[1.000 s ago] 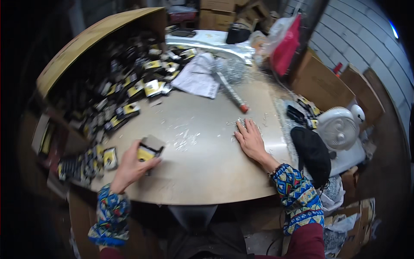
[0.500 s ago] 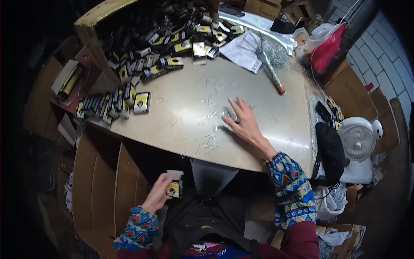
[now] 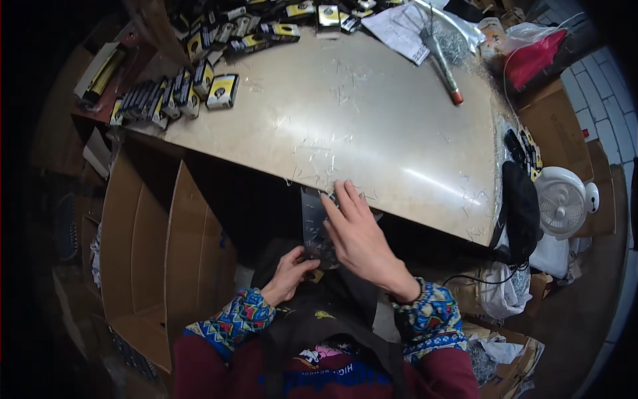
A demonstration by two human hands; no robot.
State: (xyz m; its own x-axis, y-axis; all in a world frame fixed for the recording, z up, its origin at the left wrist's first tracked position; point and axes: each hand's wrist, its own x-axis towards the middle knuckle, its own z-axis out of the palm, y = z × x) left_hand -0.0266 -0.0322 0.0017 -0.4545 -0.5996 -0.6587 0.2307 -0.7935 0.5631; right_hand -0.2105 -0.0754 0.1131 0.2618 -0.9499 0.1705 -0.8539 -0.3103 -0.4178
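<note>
My left hand (image 3: 286, 276) is closed at the lower end of a grey metal chute (image 3: 312, 229) that hangs from the table's front edge. Its fingers grip a small black and yellow box (image 3: 316, 274), mostly hidden under the chute's mouth. Over the chute's top lies my right hand (image 3: 362, 243), fingers stretched out and fingertips at the table edge. Thin bent metal wire pieces (image 3: 319, 159) are scattered on the tabletop (image 3: 399, 133) just beyond those fingertips, and some small bits show on the chute.
A row of filled-looking small boxes (image 3: 143, 100) stands at the table's left, with one box (image 3: 222, 91) apart. More boxes (image 3: 279, 30) heap behind. A tool with a red tip (image 3: 457, 98) lies far right. A white fan (image 3: 559, 203) and cardboard cartons (image 3: 139, 253) flank the table.
My right hand has come from mid-table toward me to the front edge above the chute. My left hand has moved right, bringing the small box under the chute. The view has tilted down.
</note>
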